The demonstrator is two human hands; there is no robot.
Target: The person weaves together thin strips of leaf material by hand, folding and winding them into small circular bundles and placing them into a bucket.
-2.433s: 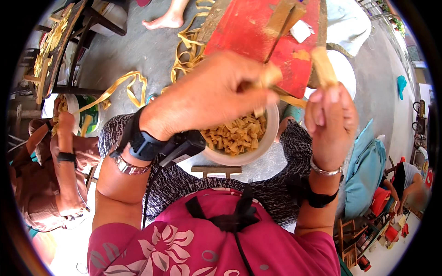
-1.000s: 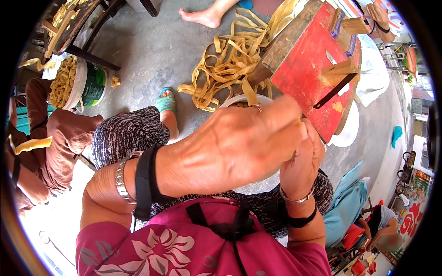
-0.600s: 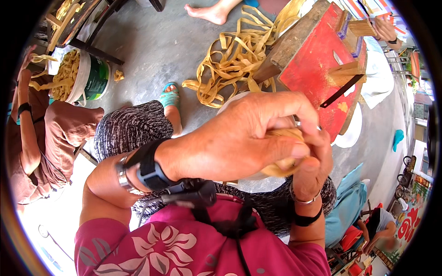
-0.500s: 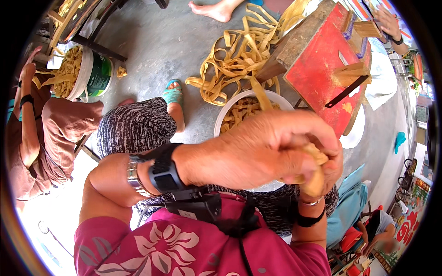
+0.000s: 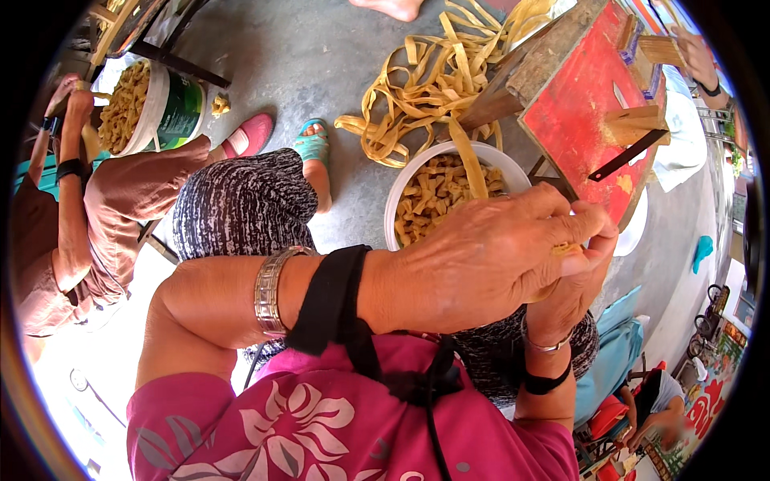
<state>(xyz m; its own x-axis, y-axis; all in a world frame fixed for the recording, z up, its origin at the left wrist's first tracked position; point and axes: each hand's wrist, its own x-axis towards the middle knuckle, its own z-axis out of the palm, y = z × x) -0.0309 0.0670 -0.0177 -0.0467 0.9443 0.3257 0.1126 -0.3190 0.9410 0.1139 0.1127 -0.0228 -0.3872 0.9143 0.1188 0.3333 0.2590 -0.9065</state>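
Observation:
My left hand (image 5: 489, 260) reaches across from the left, its fingers and thumb pinched round a flat tan strip. Close against it, my right hand (image 5: 573, 293) has its fingers closed on the same strip, and the fingers of both hands meet. Only a small bit of the strip shows between the fingertips; the rest there is hidden. A length of the tan strip (image 5: 467, 156) rises from the floor pile, crosses the bucket and passes behind my left hand. Below it, a white bucket (image 5: 394, 200) holds many short, knotted-looking tan pieces (image 5: 429, 188).
Loose tan strips (image 5: 385, 104) lie heaped on the grey floor. A red-topped wooden stand (image 5: 561, 120) with wooden blocks and a dark metal bar (image 5: 630, 155) is at the right. On the left, a co-worker's hands (image 5: 74, 100) work beside another full bucket (image 5: 152, 120).
My left hand has turned and moved slightly right, so the folded strip is now mostly covered by fingers. The co-worker's hands have come together, and a red shoe now shows.

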